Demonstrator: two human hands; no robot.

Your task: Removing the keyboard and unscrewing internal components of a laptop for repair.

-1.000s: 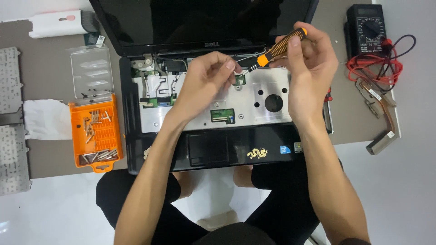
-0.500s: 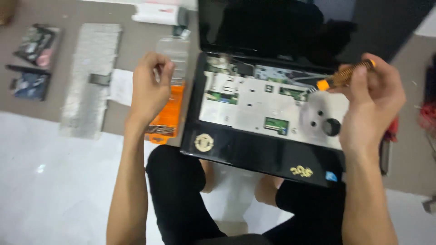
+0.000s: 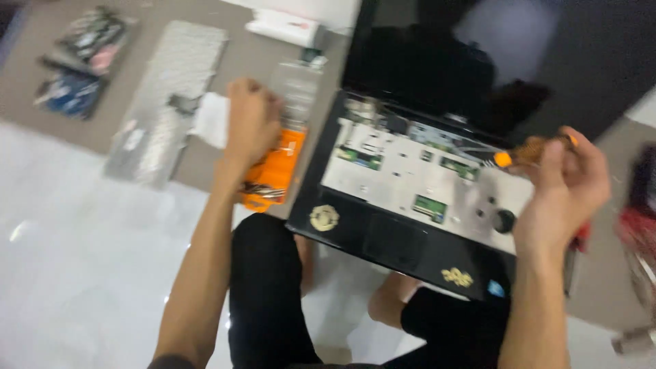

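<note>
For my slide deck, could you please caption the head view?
Left hand over orange screw box; right hand holds orange-handled screwdriver above opened laptop.

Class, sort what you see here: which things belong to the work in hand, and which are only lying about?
In use:
right hand gripping the orange screwdriver
left hand over the orange parts box
opened laptop

Lying about:
detached keyboard
white cloth
dark parts, far left
white box

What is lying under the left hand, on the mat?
Under the left hand is an orange tray with a few small metal parts at its near end. The hand hides the tray's far end, so anything lying there cannot be seen.
</note>
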